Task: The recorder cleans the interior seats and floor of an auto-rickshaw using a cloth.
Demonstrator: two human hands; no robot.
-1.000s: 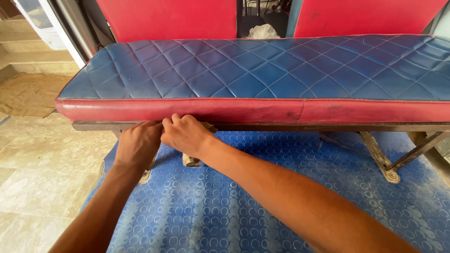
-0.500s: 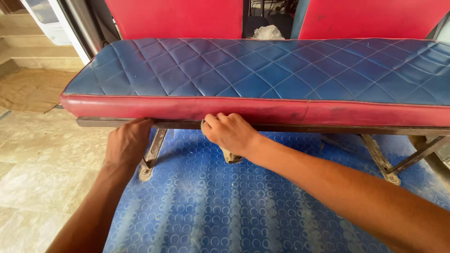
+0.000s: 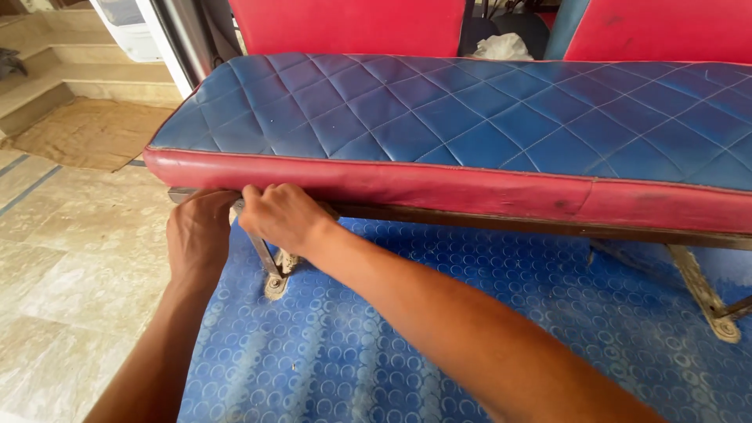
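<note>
A: Where do your hands sit now?

B: Both are at the front left corner of the bench seat (image 3: 470, 110), under its red front edge (image 3: 376, 182). Your left hand (image 3: 200, 235) curls its fingers over the dark metal frame rail (image 3: 486, 223) right at the end, gripping it. Your right hand (image 3: 283, 217) is just beside it, fingers bent up against the underside of the red edge, where it meets the rail.

A: Is the right hand actually holding anything?

B: You cannot tell; the fingertips are tucked out of sight behind the knuckles. They look clenched, not spread.

A: What differs from half a second ago?

B: Your right hand was well apart from the left then, further along the rail towards the middle. Now it has come back to the left, almost touching the other hand, much as it was a second ago. The left hand stays on the corner. The view has also swung, so the seat runs off to the right.

A: And around them?

B: The rusty seat leg (image 3: 274, 270) stands just below your hands on the blue studded floor mat (image 3: 439, 329). Red backrests (image 3: 352, 23) rise behind the blue quilted cushion, and pale floor tiles (image 3: 78, 258) lie to the left.
</note>
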